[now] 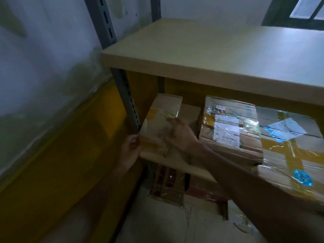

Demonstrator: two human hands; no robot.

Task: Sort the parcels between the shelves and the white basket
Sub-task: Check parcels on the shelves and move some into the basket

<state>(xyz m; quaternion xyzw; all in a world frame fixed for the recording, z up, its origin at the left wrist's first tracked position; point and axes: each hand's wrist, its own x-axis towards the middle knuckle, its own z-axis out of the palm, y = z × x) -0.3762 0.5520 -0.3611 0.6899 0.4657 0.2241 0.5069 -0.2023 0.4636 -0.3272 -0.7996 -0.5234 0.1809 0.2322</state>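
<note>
Parcel: flat tan cardboard parcel [157, 130], glossy clear tape across it, blurred.
Place: centre-left of the frame, at the left end of the pale wooden shelf [177, 163].
Left hand [130, 149]: grasps its left edge.
Right hand [181, 135]: curled over its right side.
Neighbour: larger taped cardboard box [229, 127], just right.

Flat brown cardboard parcel [163, 120], left end of beige wooden shelf [175, 163], between my left hand [130, 149] and right hand [182, 135]; tape-wrapped cardboard box [228, 127] just right.

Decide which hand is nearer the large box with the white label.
Right. The right hand lies on the small parcel, just left of the large box; the left hand holds that parcel's far left edge.
</note>
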